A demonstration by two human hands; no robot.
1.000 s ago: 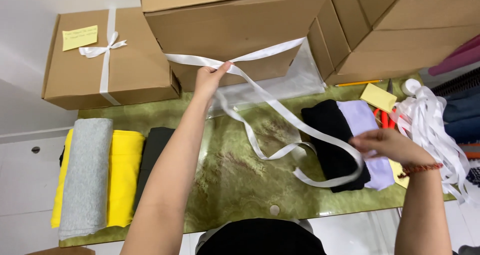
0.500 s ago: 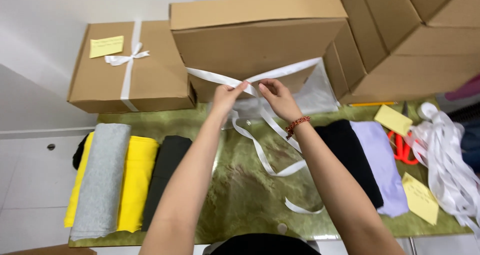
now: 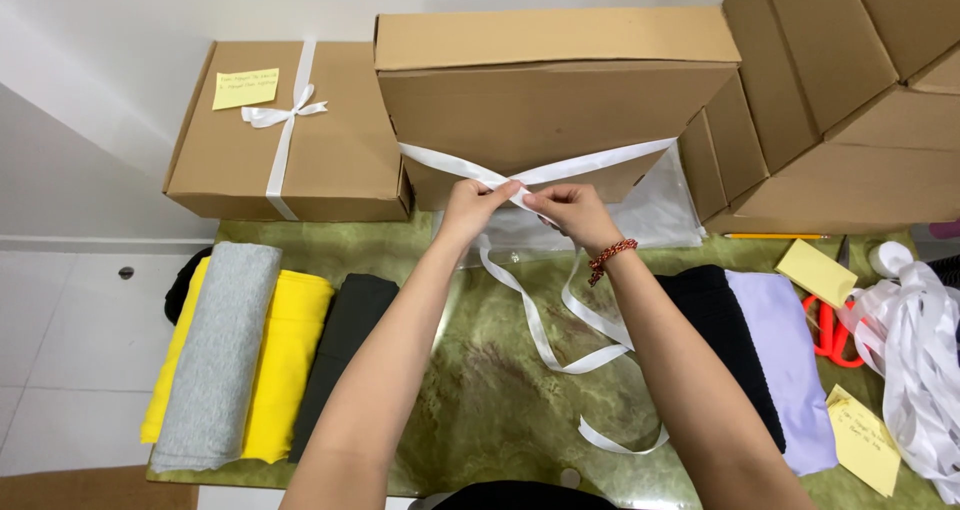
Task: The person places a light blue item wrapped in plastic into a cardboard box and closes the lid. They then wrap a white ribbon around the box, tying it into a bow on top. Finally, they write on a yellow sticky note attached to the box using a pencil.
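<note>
Since half a second ago both hands have drawn closer at the front of the cardboard box point(image 3: 555, 90), and the view has settled lower over them. Now the left hand point(image 3: 472, 208) and the right hand point(image 3: 568, 210) meet just below the box's front face, each grip closed on the white ribbon point(image 3: 560, 170) where its two strands cross. From that crossing the strands run up and outward across the box front, while the loose tails hang down and curl over the green marble-patterned surface point(image 3: 480, 410), ending near the black folded cloth point(image 3: 725, 340). A second box, already tied with a ribbon bow point(image 3: 283, 115), sits to the left; folded grey point(image 3: 215, 355), yellow point(image 3: 290, 360) and dark garments lie on the left of the surface, and a pile of loose ribbon point(image 3: 915, 340) and red scissors point(image 3: 830, 330) lie at the right. As I judge it, the crossing could slacken if either pinch eases, letting the strands slide off the box's sloping front; the trailing tails might also snag on the clear plastic bag point(image 3: 650, 215) beneath.
</note>
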